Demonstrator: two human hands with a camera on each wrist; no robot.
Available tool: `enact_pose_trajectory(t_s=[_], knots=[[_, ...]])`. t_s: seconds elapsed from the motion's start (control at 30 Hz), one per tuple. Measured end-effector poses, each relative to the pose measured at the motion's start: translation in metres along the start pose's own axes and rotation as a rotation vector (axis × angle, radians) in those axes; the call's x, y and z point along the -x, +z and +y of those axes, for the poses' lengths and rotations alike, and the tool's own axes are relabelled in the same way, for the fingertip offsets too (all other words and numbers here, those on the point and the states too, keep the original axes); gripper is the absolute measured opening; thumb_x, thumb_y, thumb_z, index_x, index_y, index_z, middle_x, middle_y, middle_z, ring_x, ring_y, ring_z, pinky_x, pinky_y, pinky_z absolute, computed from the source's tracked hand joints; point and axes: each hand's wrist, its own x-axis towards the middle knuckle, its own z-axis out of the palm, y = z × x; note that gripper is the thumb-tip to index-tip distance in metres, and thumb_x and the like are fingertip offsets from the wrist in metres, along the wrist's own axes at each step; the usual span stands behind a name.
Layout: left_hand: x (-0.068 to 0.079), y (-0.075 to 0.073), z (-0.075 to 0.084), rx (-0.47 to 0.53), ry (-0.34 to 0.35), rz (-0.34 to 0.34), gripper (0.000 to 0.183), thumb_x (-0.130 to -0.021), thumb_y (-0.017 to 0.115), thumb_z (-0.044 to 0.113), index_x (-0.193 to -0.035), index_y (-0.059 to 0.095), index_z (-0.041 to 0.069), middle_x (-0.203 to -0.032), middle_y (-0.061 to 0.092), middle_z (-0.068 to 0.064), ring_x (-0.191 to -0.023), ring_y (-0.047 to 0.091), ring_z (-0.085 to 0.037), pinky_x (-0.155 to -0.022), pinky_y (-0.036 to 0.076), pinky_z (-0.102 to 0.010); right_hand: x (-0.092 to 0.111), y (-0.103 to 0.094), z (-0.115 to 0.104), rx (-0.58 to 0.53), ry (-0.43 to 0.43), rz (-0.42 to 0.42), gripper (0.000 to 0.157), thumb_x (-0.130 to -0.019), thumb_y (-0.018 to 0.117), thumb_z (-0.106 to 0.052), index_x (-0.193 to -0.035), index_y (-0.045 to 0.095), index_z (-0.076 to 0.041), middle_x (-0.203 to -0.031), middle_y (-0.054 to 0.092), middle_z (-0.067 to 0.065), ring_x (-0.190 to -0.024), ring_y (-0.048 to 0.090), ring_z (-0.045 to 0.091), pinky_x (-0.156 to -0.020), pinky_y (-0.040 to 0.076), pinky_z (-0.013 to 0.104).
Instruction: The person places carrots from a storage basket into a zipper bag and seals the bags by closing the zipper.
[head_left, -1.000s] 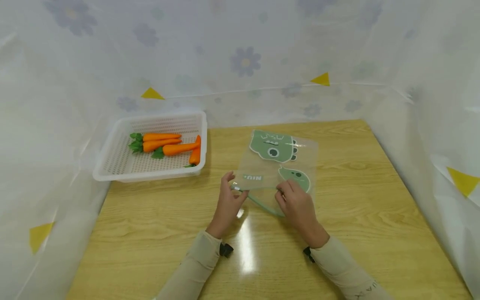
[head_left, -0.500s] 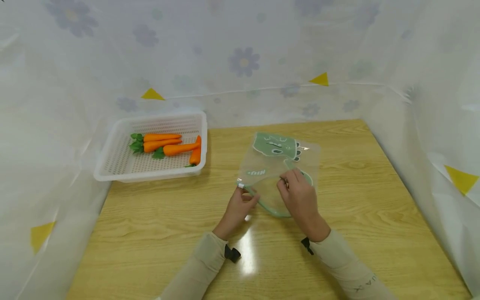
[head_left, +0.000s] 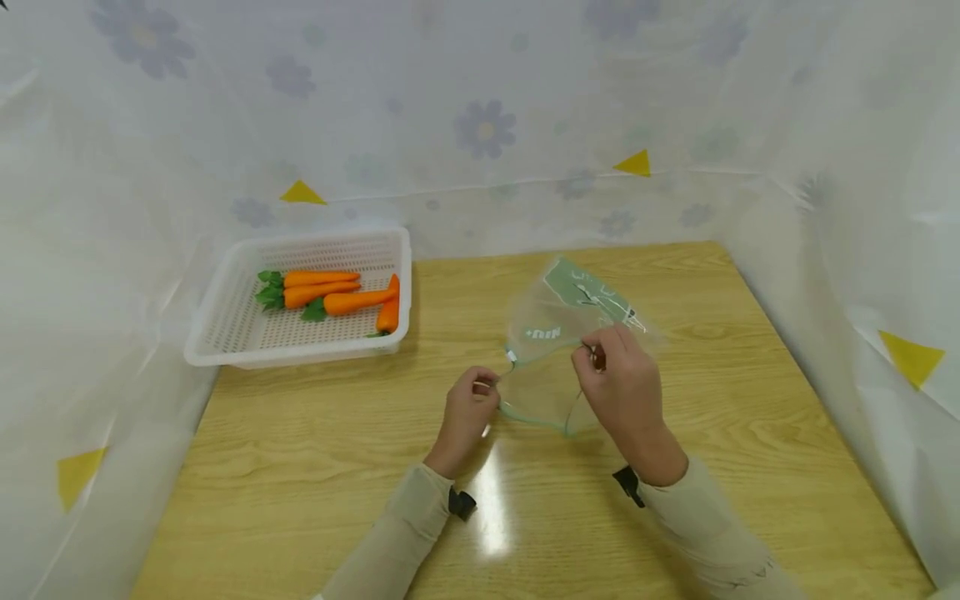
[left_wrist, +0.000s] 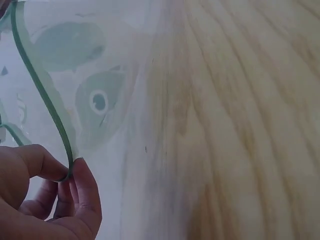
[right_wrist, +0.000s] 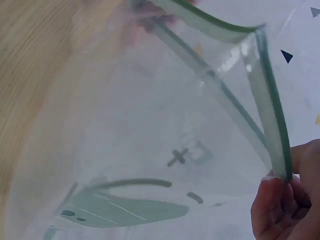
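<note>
A clear zip bag (head_left: pixel 534 317) printed with green cartoon shapes stands tilted over the table, its green-edged mouth spread apart toward me. My left hand (head_left: pixel 465 414) pinches the near left part of the mouth's rim between thumb and fingers. The left wrist view shows the green zip strip (left_wrist: pixel 42 92) running up from those fingertips. On the opposite side, my right hand (head_left: pixel 628 383) pinches the rim, with the strip bent to a corner in the right wrist view. A small white slider (head_left: pixel 512 357) sits at the left end of the strip.
At the back left stands a white perforated plastic basket (head_left: pixel 206 333) holding several orange carrots (head_left: pixel 322 293) with green tops. The wooden table (head_left: pixel 315 467) carries a glare streak in front of the bag. White flowered sheeting (head_left: pixel 420 108) encloses the back and sides.
The bag has lifted and turned, and its mouth has widened. My right hand has moved slightly right and up; my left hand has shifted from the slider corner to the near rim.
</note>
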Motion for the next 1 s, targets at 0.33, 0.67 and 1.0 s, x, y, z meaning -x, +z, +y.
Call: enact_pose_trajectory(t_s=[0.33, 0.67, 1.0], knots=[[-0.016, -0.012, -0.037, -0.079, 0.017, 0.078, 0.017, -0.089, 0.056, 0.008, -0.104, 0.064, 0.004, -0.102, 0.062, -0.011, -0.088, 0.059, -0.018, -0.066, 0.052, -0.03, -0.013, -0.037, -0.014, -0.125, 0.131, -0.293, 0.011, -0.077, 0.064, 0.003, -0.081, 0.063, -0.007, -0.07, 0.054, 0.0, -0.063, 0.054, 0.009, -0.051, 0.049, 0.025], [-0.012, -0.011, -0.028, 0.059, 0.085, -0.03, 0.021, -0.09, 0.062, 0.012, -0.108, 0.063, 0.0, -0.102, 0.062, -0.013, -0.09, 0.06, -0.023, -0.072, 0.053, -0.029, -0.014, -0.032, -0.007, -0.097, 0.116, -0.435, 0.005, -0.083, 0.068, -0.01, -0.084, 0.063, -0.008, -0.08, 0.055, 0.001, -0.069, 0.056, 0.014, -0.059, 0.051, 0.029], [-0.011, -0.012, -0.032, -0.029, 0.119, -0.113, 0.018, -0.089, 0.063, 0.011, -0.104, 0.065, 0.001, -0.093, 0.065, -0.01, -0.082, 0.061, -0.016, -0.07, 0.053, -0.027, -0.031, -0.03, 0.002, -0.012, 0.068, -0.393, 0.005, -0.083, 0.067, -0.011, -0.082, 0.063, -0.009, -0.078, 0.056, 0.002, -0.068, 0.055, 0.015, -0.058, 0.049, 0.029]])
